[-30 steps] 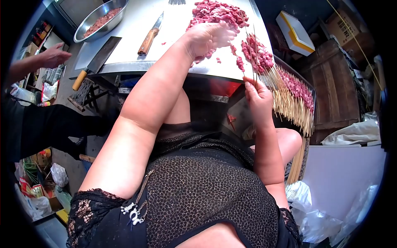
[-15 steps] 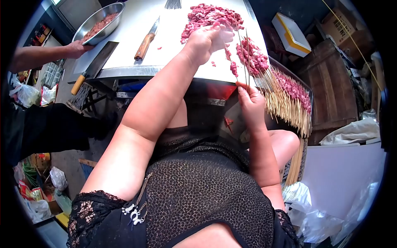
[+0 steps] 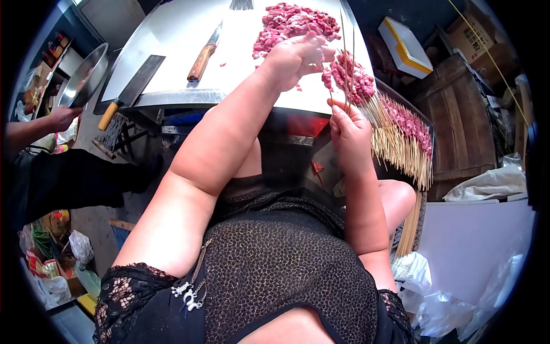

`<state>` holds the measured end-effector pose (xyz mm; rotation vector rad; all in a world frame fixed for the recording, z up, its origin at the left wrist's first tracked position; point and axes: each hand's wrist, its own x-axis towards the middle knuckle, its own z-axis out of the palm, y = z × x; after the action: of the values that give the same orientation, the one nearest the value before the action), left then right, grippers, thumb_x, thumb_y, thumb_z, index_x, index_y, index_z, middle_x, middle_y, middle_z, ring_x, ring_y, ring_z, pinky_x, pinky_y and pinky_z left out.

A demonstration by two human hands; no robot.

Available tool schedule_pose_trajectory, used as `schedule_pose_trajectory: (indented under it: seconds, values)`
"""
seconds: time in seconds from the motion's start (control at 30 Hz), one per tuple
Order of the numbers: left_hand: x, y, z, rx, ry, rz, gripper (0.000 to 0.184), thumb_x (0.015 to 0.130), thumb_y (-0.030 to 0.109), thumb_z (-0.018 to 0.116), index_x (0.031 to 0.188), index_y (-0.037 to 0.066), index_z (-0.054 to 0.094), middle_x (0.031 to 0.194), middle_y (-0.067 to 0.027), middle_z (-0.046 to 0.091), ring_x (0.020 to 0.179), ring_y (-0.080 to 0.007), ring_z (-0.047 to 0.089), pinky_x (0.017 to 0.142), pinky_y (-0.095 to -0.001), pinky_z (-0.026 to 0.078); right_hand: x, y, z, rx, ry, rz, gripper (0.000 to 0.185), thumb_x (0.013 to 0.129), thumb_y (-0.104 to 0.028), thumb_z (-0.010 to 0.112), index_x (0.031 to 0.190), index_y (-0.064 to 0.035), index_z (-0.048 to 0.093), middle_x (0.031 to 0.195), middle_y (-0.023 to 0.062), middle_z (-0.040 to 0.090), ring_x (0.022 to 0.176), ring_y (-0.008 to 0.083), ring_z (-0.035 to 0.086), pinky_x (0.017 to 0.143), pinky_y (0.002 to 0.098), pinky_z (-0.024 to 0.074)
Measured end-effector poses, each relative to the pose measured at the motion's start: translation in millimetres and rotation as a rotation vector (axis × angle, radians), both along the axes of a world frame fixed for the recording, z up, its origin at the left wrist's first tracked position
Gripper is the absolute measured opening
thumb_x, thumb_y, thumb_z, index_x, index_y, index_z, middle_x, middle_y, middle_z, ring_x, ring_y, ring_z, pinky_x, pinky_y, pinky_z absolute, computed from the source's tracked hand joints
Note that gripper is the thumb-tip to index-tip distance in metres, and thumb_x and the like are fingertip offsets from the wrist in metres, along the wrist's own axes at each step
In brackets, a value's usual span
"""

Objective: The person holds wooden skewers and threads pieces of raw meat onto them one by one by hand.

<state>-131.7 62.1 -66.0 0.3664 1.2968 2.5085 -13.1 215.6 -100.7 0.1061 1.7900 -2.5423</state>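
My right hand (image 3: 350, 127) is closed around the lower ends of several thin bamboo skewers (image 3: 345, 37). One of them carries raw meat pieces (image 3: 327, 79); the others rise bare above the fingers. My left hand (image 3: 298, 59) is beside the loaded skewer, its fingers loosely stretched out and apart. Whether a small bit of meat lies against those fingers is hard to see. Just beyond the left hand lies a heap of chopped raw meat (image 3: 292, 23) on the white tabletop (image 3: 240, 63). Finished meat skewers (image 3: 356, 80) are piled right of my hands.
A knife (image 3: 201, 62) and a cleaver (image 3: 137, 80) lie on the left of the table, the cleaver's handle past the edge. A tray of skewers (image 3: 408, 123) stands at the right. At far left, another person's hand (image 3: 64, 117) holds a metal bowl (image 3: 86, 74).
The other person's bowl has moved left, off the table, and tipped. My left hand has shifted slightly right and its fingers have spread. The skewers in my right hand have shifted slightly.
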Motion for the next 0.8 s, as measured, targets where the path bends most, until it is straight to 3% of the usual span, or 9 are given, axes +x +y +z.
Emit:
schedule_pose_trajectory:
  seconds: [0.23,0.3,0.4,0.43,0.47,0.53,0.57,0.73,0.8]
  values:
    - [-6.4,-1.7,-6.7,-0.002,-0.063,0.044,0.022,0.095,0.016,0.043,0.106,-0.002,0.048,0.104,-0.0203,0.061,0.096,-0.0293,0.061,0.082,-0.0396,0.052,-7.6,-7.7,6.5,0.038,0.004,0.03,0.022,0.091,-0.012,0.052,0.109,-0.0001,0.056,0.063,-0.0055,0.047,0.045,-0.0003,0.034,0.039,0.0142,0.0236]
    - [-5.7,-3.6,-4.2,0.127,-0.145,0.097,0.021,0.095,0.015,0.042,0.107,-0.002,0.047,0.092,-0.0154,0.061,0.085,-0.0253,0.061,0.082,-0.0433,0.052,-9.0,-4.7,0.5,0.374,0.078,-0.012,0.023,0.09,-0.01,0.053,0.109,0.001,0.06,0.062,-0.0042,0.05,0.051,0.0018,0.042,0.047,0.0166,0.0332]
    - [-6.8,1.6,-14.7,0.129,-0.146,0.102,0.018,0.096,0.013,0.039,0.106,0.001,0.046,0.082,-0.0099,0.058,0.076,-0.0215,0.059,0.083,-0.0441,0.052,-5.7,-3.5,-16.4,0.482,0.17,-0.039,0.022,0.089,-0.01,0.054,0.107,0.0001,0.063,0.063,-0.0034,0.052,0.055,0.0029,0.044,0.051,0.0186,0.0367]
    - [-3.2,7.4,-16.1,0.153,-0.19,0.109,0.015,0.095,0.014,0.039,0.103,0.004,0.046,0.068,-0.0023,0.047,0.062,-0.0142,0.051,0.067,-0.0346,0.052,-3.5,-6.7,-14.4,0.501,0.163,-0.041,0.02,0.089,-0.009,0.054,0.104,0.0004,0.064,0.062,-0.0035,0.052,0.056,0.003,0.044,0.052,0.0191,0.0369]
    - [-1.8,8.1,-16.7,0.151,-0.197,0.109,0.015,0.095,0.014,0.039,0.103,0.004,0.046,0.068,-0.0023,0.047,0.062,-0.0142,0.051,0.067,-0.0346,0.052,-1.3,-9.7,-12.1,0.5,0.156,-0.041,0.02,0.089,-0.009,0.054,0.104,0.0004,0.064,0.062,-0.0035,0.052,0.056,0.003,0.044,0.052,0.0191,0.0369]
    - [0.6,10.4,-9.7,0.228,-0.238,0.142,0.011,0.095,0.016,0.041,0.1,0.007,0.046,0.063,0.0019,0.037,0.052,-0.0089,0.036,0.049,-0.0234,0.039,0.3,-14.7,-7.4,0.507,0.185,-0.043,0.021,0.089,-0.009,0.054,0.104,0.0003,0.064,0.061,-0.0034,0.052,0.055,0.0026,0.043,0.051,0.0191,0.0364]
    - [4.7,14.6,-1.5,0.177,-0.284,0.214,0.012,0.096,0.02,0.041,0.098,0.009,0.044,0.062,0.0035,0.031,0.049,-0.0068,0.026,0.043,-0.0206,0.024,1.0,-16.5,-7.0,0.467,0.174,-0.035,0.021,0.089,-0.01,0.054,0.104,0.0003,0.064,0.061,-0.0034,0.051,0.055,0.0026,0.043,0.051,0.0193,0.0364]
    - [14.0,16.3,5.9,0.116,-0.249,0.172,0.022,0.096,0.03,0.041,0.102,0.009,0.042,0.064,0.0038,0.028,0.05,-0.0066,0.026,0.043,-0.0215,0.025,9.4,-15.8,1.0,0.493,0.149,-0.013,0.021,0.089,-0.009,0.054,0.106,0.0,0.063,0.061,-0.0044,0.05,0.054,0.0023,0.042,0.05,0.0192,0.0363]
    - [4.9,14.0,-5.0,0.266,-0.04,-0.177,0.039,0.094,0.043,0.039,0.109,0.007,0.039,0.071,-0.0018,0.043,0.056,-0.0101,0.037,0.051,-0.0246,0.036,12.1,-8.1,1.2,0.431,0.191,-0.077,0.022,0.089,-0.009,0.054,0.107,-0.0001,0.063,0.062,-0.0046,0.051,0.055,0.0021,0.042,0.051,0.0185,0.0361]
